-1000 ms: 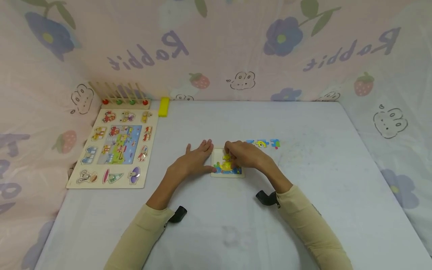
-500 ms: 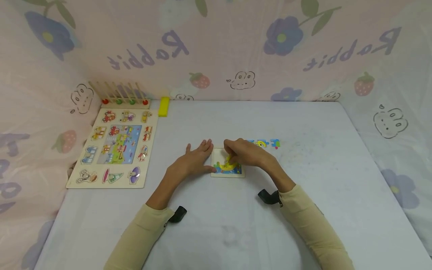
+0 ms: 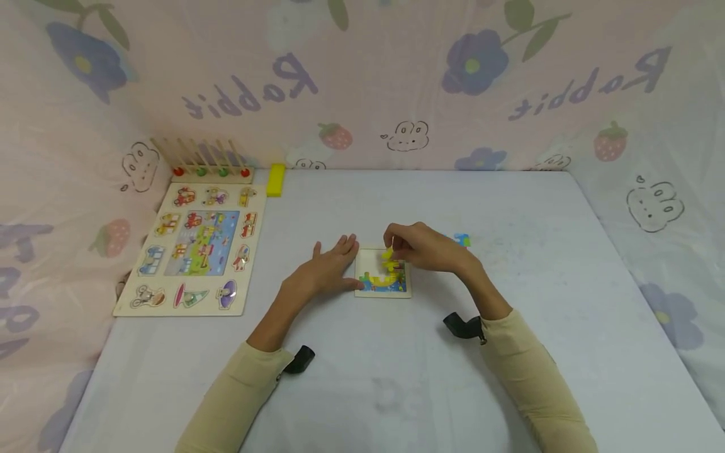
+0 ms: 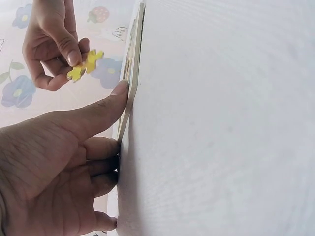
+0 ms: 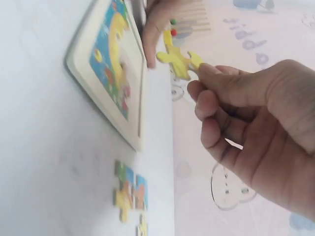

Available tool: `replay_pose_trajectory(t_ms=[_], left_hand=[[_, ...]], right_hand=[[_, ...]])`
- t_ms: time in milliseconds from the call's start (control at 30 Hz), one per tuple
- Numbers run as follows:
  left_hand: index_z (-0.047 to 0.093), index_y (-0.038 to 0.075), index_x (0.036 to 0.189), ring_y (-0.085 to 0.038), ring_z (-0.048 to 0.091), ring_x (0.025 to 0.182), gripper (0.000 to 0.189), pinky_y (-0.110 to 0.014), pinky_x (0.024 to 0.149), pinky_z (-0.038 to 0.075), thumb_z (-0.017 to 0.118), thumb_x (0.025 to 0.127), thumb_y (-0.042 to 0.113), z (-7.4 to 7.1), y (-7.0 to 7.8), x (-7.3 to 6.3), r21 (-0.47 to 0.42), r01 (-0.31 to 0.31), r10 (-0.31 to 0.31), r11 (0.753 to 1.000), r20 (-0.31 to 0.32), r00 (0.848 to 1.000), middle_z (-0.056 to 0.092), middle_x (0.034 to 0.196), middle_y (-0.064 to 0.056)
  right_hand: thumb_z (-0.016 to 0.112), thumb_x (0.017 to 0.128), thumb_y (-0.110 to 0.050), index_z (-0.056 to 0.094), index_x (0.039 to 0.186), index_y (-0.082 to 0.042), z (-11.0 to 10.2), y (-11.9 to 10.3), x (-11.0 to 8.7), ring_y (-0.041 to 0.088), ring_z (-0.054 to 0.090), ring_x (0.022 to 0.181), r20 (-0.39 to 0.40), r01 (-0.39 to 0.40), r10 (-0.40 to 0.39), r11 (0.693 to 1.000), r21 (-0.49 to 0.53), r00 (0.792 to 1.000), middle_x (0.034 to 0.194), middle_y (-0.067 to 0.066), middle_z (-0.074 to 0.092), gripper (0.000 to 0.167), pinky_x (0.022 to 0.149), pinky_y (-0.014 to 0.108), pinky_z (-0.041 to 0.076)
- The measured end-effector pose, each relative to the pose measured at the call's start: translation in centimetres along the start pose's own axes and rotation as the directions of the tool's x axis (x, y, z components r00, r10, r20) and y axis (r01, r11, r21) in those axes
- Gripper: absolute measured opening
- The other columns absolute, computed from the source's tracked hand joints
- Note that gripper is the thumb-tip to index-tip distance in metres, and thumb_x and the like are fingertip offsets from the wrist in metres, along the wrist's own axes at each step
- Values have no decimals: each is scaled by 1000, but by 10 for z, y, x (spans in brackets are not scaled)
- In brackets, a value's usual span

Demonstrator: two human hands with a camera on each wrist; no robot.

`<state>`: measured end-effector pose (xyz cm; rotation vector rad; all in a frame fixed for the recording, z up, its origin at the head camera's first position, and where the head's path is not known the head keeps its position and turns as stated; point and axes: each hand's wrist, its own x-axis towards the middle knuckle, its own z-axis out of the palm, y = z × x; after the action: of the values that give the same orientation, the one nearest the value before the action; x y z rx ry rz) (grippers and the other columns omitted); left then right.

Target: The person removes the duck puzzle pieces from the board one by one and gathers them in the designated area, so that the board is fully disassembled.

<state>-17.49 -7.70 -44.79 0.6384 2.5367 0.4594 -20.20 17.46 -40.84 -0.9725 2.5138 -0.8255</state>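
A small puzzle tray [image 3: 369, 259] lies mid-table, its lower part and right side filled with blue and yellow pieces. In the right wrist view its pale rim [image 5: 103, 106] shows close up. My left hand [image 3: 320, 272] rests along the tray's left side with fingers extended; in the left wrist view the thumb [image 4: 118, 93] presses on the rim. My right hand [image 3: 426, 248] holds a yellow puzzle piece [image 5: 177, 61] above the tray, pinched between thumb and fingers. That yellow piece [image 4: 86, 65] is tilted and clear of the tray.
Several loose puzzle pieces [image 5: 129, 189] lie beyond the tray, partly hidden by my right hand in the head view. At left are a large peg puzzle board [image 3: 255, 251], a wooden rack with upright rods [image 3: 212, 176] and a yellow block [image 3: 275, 180].
My right hand has risen off the tray and shifted slightly right and away, the yellow puzzle piece in its fingers. My left hand stays in place.
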Motion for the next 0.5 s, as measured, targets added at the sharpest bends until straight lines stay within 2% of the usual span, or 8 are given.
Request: replay_pose_trajectory(t_ms=[133,267,400,500], left_hand=[[14,7,167,-26,2,167,96,-65,132,1,68,99,49,1,2,1,-6,-1,1,1000,6,1000,3,177,-7],[14,7,167,-25,1,167,97,-65,132,0,69,99,48,0,3,0,-3,0,0,1000,10,1000,2,177,-6],[14,7,167,-26,2,167,97,-65,132,0,69,99,47,0,3,0,-6,-4,4,1000,6,1000,3,178,-7],[14,7,167,-26,2,167,96,-65,132,1,69,99,47,0,2,0,-6,-5,5,1000,5,1000,3,178,-7]], right_hand=[[67,99,-1,66,115,-3,-11,12,-12,21,67,82,-42,-30,31,999,25,999,93,8,74,17,72,31,56],[66,99,1,67,117,-2,-21,31,-29,28,71,84,-95,-96,100,994,44,990,96,11,76,18,74,32,57],[64,99,3,67,115,-1,-30,50,-45,24,66,78,-129,-168,171,985,32,977,93,13,75,17,69,29,53],[63,98,6,65,113,0,-34,60,-54,19,61,74,-113,-222,224,975,24,968,87,15,72,16,65,27,49]])
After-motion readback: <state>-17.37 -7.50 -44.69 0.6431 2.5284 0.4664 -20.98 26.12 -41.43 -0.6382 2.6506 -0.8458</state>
